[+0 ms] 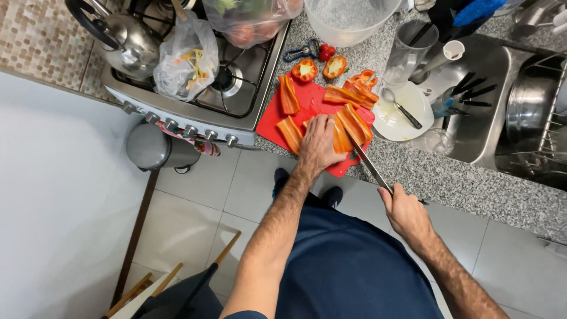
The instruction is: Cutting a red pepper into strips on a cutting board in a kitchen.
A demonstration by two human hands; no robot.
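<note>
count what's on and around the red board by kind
pepper strips: about 8
pepper ends: 2
knife: 1, in the right hand
board: 1, left hand on it
peeler: 1
plate: 1
total: about 14

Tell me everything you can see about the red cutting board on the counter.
The cutting board is a thin, flat, bright red sheet, plastic by its look, lying on the speckled grey counter beside the stove, one corner jutting over the counter's front edge. Long orange-red pepper strips lie across it. The left hand presses down on strips near its front edge, and the knife held in the right hand reaches onto it from the right. A white plate touches its right side.
</note>
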